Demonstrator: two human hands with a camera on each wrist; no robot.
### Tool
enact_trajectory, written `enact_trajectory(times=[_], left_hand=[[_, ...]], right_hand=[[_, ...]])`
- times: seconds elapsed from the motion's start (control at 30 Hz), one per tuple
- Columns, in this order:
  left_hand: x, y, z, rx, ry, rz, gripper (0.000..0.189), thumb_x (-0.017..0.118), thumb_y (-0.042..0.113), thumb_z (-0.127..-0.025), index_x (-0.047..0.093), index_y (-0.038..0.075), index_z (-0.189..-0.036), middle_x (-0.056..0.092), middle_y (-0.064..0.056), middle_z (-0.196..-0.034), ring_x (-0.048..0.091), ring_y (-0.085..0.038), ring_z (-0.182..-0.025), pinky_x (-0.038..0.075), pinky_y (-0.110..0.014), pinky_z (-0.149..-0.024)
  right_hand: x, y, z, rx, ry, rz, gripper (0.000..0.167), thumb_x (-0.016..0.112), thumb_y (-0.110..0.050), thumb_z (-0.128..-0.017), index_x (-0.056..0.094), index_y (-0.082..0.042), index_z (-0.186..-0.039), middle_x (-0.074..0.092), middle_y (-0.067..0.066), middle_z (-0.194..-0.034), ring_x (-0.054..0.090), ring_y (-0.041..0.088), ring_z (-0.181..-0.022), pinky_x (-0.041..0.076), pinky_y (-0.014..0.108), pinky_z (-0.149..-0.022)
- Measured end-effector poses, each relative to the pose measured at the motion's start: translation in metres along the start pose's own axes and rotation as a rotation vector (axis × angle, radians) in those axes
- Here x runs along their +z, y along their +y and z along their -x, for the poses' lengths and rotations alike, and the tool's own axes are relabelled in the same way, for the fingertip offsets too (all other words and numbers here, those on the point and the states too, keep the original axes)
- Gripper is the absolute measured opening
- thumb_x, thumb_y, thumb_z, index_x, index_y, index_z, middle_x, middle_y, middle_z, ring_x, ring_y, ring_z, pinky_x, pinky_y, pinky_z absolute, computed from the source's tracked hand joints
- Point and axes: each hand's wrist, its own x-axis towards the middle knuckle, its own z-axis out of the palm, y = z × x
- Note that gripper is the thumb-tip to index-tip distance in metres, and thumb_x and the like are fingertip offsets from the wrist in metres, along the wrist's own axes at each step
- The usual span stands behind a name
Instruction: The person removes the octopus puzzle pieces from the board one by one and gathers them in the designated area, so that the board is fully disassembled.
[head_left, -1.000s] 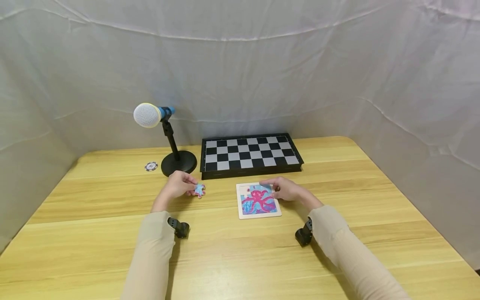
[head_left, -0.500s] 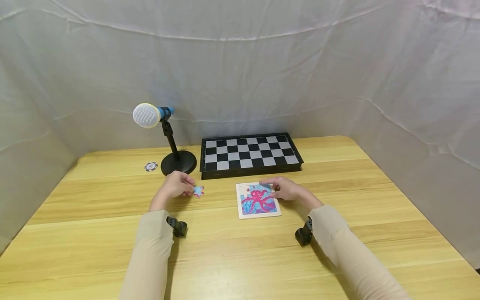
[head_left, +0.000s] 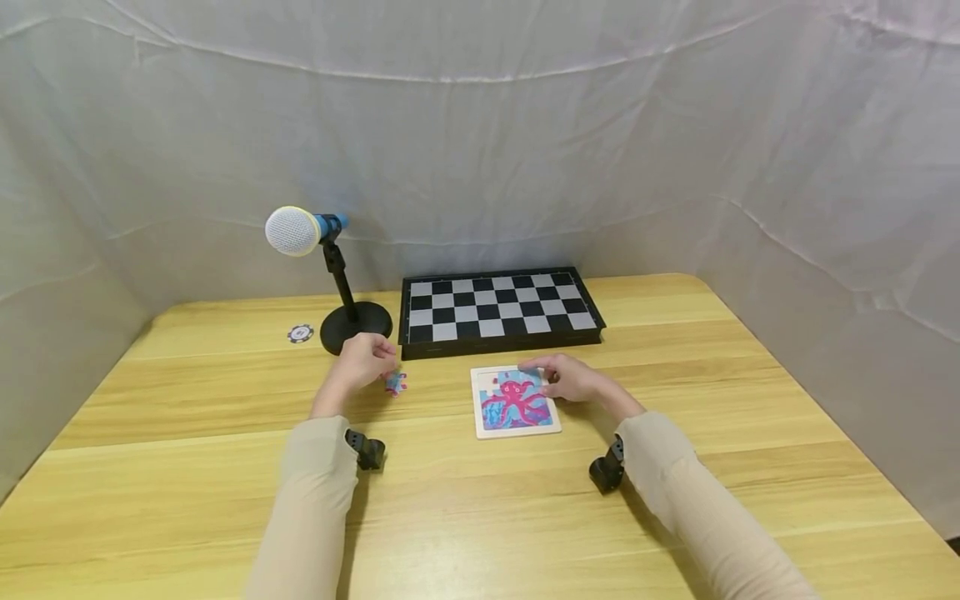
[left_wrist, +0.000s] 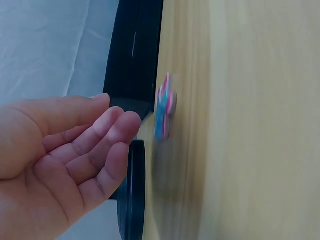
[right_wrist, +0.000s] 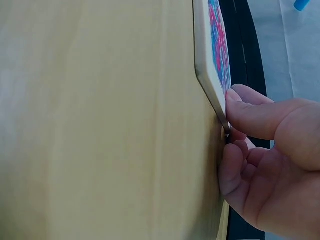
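A blue and pink jigsaw piece (head_left: 395, 382) is just beyond the fingertips of my left hand (head_left: 362, 363). In the left wrist view the piece (left_wrist: 164, 109) is blurred and edge-on, apart from the loosely bent fingers (left_wrist: 117, 132); whether it lies flat, or is one piece or two, I cannot tell. My right hand (head_left: 572, 379) holds the upper right side of a pale-framed puzzle board (head_left: 517, 432) with a pink octopus picture. Bare backing shows at the board's upper left. In the right wrist view the thumb (right_wrist: 250, 117) presses on the frame and the other fingers curl beside its edge.
A black-framed checkered board (head_left: 501, 342) stands behind the puzzle. Left of it, a microphone (head_left: 294, 232) sits on a stand with a round black base (head_left: 356, 327), close behind my left hand. A poker chip (head_left: 300, 333) lies farther left. Grey cloth (head_left: 480, 167) hangs behind the table.
My left hand pinched the jigsaw piece a second ago; its fingers have since come off it and lifted slightly. The piece's visible face now looks different. The right hand stays on the puzzle board.
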Motion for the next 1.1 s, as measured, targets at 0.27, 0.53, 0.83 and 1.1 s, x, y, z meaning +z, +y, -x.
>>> enact_trajectory(times=[0.27,0.53,0.83,1.1], left_hand=[[0.012,0.009,-0.005,0.041,0.007,0.056,0.012,0.058,0.001,-0.082,0.059,-0.007,-0.091,0.063,-0.016,-0.078,0.062,-0.026,-0.064,0.049,-0.03,-0.059],[0.024,0.021,-0.01,0.068,-0.005,0.069,0.01,0.059,0.002,-0.082,0.061,-0.005,-0.088,0.064,-0.015,-0.076,0.063,-0.027,-0.064,0.05,-0.031,-0.06],[0.041,0.04,-0.018,0.043,-0.035,0.09,0.01,0.06,0.002,-0.081,0.061,-0.004,-0.089,0.063,-0.012,-0.077,0.062,-0.028,-0.066,0.047,-0.027,-0.057],[0.054,0.055,-0.023,0.071,-0.055,0.078,0.008,0.061,0.002,-0.081,0.062,-0.003,-0.087,0.063,-0.009,-0.074,0.061,-0.026,-0.064,0.044,-0.025,-0.058]], right_hand=[[0.001,0.001,0.0,0.008,0.003,0.0,0.043,0.057,0.003,-0.084,0.053,-0.01,-0.125,0.053,0.011,-0.094,0.046,0.023,-0.083,0.04,0.033,-0.072],[0.002,0.0,-0.001,0.022,0.001,-0.005,0.043,0.057,0.002,-0.084,0.053,-0.011,-0.125,0.052,0.01,-0.091,0.045,0.022,-0.08,0.04,0.03,-0.068],[-0.001,0.001,0.0,0.016,-0.017,-0.027,0.042,0.055,0.003,-0.085,0.054,-0.012,-0.124,0.052,0.011,-0.094,0.046,0.024,-0.083,0.041,0.032,-0.071],[-0.002,0.001,0.001,-0.007,-0.016,-0.034,0.042,0.056,0.003,-0.084,0.054,-0.011,-0.124,0.053,0.012,-0.094,0.045,0.024,-0.082,0.041,0.031,-0.07]])
